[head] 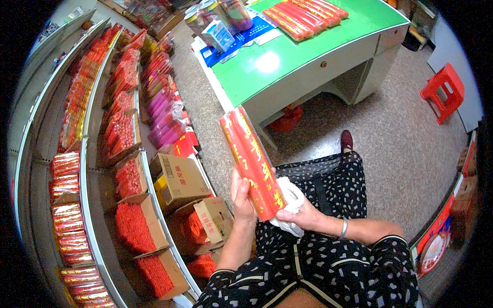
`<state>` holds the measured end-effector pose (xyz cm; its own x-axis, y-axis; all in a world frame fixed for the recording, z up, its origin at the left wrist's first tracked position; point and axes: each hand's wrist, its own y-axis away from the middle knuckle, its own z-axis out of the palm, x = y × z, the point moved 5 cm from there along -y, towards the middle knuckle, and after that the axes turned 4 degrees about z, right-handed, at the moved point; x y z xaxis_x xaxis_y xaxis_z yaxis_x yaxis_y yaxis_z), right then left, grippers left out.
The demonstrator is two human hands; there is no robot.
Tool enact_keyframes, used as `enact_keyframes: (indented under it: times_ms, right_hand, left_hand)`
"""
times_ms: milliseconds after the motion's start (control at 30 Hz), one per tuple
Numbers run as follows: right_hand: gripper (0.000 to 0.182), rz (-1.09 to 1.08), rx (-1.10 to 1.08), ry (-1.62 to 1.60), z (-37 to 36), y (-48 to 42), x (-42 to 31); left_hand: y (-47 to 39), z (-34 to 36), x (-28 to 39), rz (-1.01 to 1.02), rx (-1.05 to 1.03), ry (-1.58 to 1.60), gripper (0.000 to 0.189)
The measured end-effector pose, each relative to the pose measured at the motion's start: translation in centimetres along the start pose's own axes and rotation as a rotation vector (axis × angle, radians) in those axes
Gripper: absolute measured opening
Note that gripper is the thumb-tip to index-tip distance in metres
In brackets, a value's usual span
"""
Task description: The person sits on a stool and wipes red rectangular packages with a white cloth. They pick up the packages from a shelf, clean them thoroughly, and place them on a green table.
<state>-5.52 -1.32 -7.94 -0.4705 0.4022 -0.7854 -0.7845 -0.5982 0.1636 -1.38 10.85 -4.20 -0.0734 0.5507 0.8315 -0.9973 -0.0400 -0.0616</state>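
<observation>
A plastic-wrapped pack of red candles [252, 165] with gold characters lies slanted between my two hands, in front of my body. My left hand [243, 196] grips its left side near the lower end. The thumb of my right hand [298, 216] rests at the lower right corner, and the same hand holds a crumpled white cloth [289, 194] against the pack's right side. The fingers beneath the pack are partly hidden. Several similar red packs [304, 17] lie side by side on the green-topped desk [246, 79].
Shelves on the left hold red packs [71, 215] and cardboard boxes [185, 179] of red goods. Cans [235, 13] and a small blue-and-white box [218, 35] stand at the desk's left end. A red plastic stool [443, 92] is at the right. The desk corner is just beyond the held pack.
</observation>
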Motion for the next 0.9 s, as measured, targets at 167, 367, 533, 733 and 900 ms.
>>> enact_keyframes:
  times_ms: [167,367,533,733,900]
  right_hand:
    - [0.083,-0.045,0.040,0.002,-0.4,0.3,-0.5]
    - [0.073,-0.148,0.055,0.052,-1.1,0.6,-0.3]
    - [0.080,-0.114,-0.072,0.180,-3.3,0.7,-0.7]
    - [0.077,-0.460,0.143,0.270,-5.1,0.7,-8.7]
    - [0.054,-1.017,0.061,1.416,2.9,1.5,-7.8]
  left_hand:
    - [0.4,0.7,-1.5,-0.107,-0.180,0.005,0.068]
    - [1.1,1.1,-1.8,-0.138,-0.166,0.024,0.068]
    - [0.5,-0.1,-1.2,-0.122,-0.185,0.096,0.068]
    - [0.4,-1.2,-0.7,-0.120,-0.142,0.040,0.055]
    - [1.8,-1.6,-4.1,-0.454,0.046,0.340,0.070]
